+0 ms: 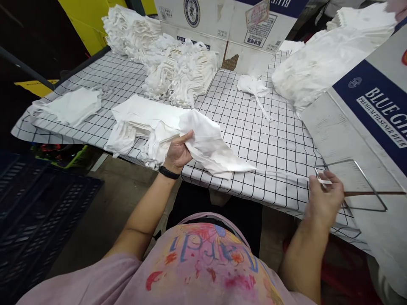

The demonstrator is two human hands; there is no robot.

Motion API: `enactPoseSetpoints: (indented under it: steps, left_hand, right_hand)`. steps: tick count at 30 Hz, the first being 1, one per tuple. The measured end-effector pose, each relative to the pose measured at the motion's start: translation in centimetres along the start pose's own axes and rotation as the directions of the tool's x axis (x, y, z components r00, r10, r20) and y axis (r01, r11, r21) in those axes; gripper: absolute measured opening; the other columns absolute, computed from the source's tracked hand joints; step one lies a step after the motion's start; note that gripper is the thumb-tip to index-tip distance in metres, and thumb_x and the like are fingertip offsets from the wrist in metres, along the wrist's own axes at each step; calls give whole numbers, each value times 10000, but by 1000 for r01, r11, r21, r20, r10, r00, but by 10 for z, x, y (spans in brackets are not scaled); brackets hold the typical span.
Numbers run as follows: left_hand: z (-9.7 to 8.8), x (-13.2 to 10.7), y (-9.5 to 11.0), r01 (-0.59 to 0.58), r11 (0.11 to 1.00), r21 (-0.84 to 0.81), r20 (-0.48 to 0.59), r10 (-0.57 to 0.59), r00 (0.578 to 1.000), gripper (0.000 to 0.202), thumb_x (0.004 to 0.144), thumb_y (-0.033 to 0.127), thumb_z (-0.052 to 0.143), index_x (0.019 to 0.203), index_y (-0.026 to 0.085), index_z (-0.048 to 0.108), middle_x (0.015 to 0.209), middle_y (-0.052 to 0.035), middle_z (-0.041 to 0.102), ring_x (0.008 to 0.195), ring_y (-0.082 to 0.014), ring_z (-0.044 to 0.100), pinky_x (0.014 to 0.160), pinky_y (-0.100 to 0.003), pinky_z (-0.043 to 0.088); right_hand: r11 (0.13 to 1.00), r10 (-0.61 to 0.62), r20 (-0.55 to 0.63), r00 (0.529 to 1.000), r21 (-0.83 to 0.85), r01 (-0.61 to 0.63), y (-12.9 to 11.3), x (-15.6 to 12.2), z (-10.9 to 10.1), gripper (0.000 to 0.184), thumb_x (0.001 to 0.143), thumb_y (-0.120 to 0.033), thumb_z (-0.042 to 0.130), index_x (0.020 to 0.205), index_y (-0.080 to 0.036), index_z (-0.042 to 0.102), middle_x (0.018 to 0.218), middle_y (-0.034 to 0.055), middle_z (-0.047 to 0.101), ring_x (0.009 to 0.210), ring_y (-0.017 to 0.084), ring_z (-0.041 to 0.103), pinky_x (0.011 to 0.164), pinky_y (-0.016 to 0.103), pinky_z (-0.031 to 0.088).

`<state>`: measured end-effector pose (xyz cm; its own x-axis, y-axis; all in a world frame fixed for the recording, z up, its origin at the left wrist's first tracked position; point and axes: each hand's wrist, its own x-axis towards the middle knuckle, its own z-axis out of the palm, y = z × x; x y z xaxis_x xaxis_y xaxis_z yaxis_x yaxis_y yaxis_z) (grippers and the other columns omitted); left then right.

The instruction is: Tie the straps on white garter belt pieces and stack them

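My left hand (180, 153) is closed on the edge of a white cloth piece (203, 137), thumb on top. The cloth hangs over the front part of the table and narrows rightward into a thin white strap (282, 174). That strap is stretched straight to my right hand (327, 195), whose closed fingers grip its end. A slim metal tool (319, 177) also shows in the right fingers; its kind is hard to make out. Beside my left hand lies a stack of white cloth pieces (146, 114) with hanging straps.
A checked tablecloth (235, 106) covers the table. Bundled white cloth pieces (184, 74) stand at the back, before a cardboard box (210, 21). Another cloth piece (70, 106) lies left. A bent metal wire frame (365, 178) and a Blue Girl box (359, 123) are at right.
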<state>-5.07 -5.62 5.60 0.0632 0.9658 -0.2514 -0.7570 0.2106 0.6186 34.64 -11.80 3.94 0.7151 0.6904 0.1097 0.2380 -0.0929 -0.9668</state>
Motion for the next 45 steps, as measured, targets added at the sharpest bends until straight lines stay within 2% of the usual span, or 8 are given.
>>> enactPoseSetpoints:
  steps: [7, 10, 13, 18, 22, 39, 42, 45]
  left_hand:
    - [14, -6, -9, 56, 998, 37, 8, -56, 998, 406, 952, 203, 528, 1327, 166, 682, 1227, -94, 770, 1300, -319, 655, 1175, -473, 498]
    - [17, -10, -9, 49, 997, 58, 20, -50, 999, 411, 943, 181, 520, 1317, 161, 689, 1196, -93, 781, 1302, -316, 654, 1165, -470, 508]
    - [14, -14, -5, 26, 996, 90, 25, -29, 999, 410, 944, 171, 514, 1312, 173, 695, 1189, -83, 784, 1320, -306, 643, 1167, -464, 508]
    - [0, -16, 6, -69, 996, 60, 42, 67, 997, 447, 945, 143, 535, 1371, 205, 655, 1240, -75, 769, 1312, -280, 650, 1181, -470, 492]
    - [-8, -12, 6, -95, 995, 10, 40, 94, 995, 464, 950, 149, 559, 1406, 205, 621, 1283, -85, 751, 1317, -280, 646, 1181, -470, 492]
    - [13, 17, 26, -388, 871, 303, 144, 360, 922, 422, 647, 28, 801, 1007, 230, 715, 1025, -13, 753, 1175, -248, 694, 1016, -355, 592]
    - [6, 20, 24, -357, 896, 265, 98, 343, 934, 292, 623, -14, 712, 817, 205, 702, 885, -4, 746, 1110, -250, 713, 984, -375, 599]
    - [-13, 12, 13, -279, 915, 291, 30, 283, 959, 226, 601, -13, 677, 696, 191, 672, 764, -2, 718, 1043, -243, 732, 942, -361, 608]
  right_hand:
    - [841, -430, 431, 793, -128, 526, -29, -76, 81, 404, 876, -463, 717, 1233, -279, 678, 1608, 122, 394, 1506, 361, 345, 1178, 620, 320]
    - [774, -439, 606, 664, -121, 622, -30, -97, 114, 329, 874, -451, 699, 1146, -267, 705, 1467, 121, 578, 1436, 391, 425, 1122, 659, 309]
    - [804, -402, 597, 694, -133, 579, -27, -95, 127, 164, 912, -326, 597, 963, -241, 727, 1114, 81, 754, 1236, 346, 606, 1095, 635, 323]
    - [981, -178, 526, 832, 33, 189, -38, -66, 107, 206, 935, -367, 624, 981, -230, 770, 927, 51, 765, 962, 245, 706, 991, 463, 495]
    - [962, -54, 596, 801, 245, -117, -49, -45, 79, 175, 883, -291, 704, 1013, -209, 790, 683, -27, 619, 803, 165, 691, 964, 371, 532]
    - [916, -268, 548, 792, 400, 33, -79, -26, 2, 241, 929, -224, 623, 1095, -263, 793, 810, 28, 686, 605, 146, 613, 700, 342, 572]
    - [931, -354, 636, 686, 312, 191, -69, -33, -3, 185, 929, -204, 624, 945, -250, 803, 871, 45, 697, 695, 168, 652, 679, 327, 552]
    - [963, -142, 861, 489, 6, 270, -50, -42, -7, 140, 936, -275, 666, 1003, -234, 782, 930, 53, 722, 713, 168, 659, 655, 304, 551]
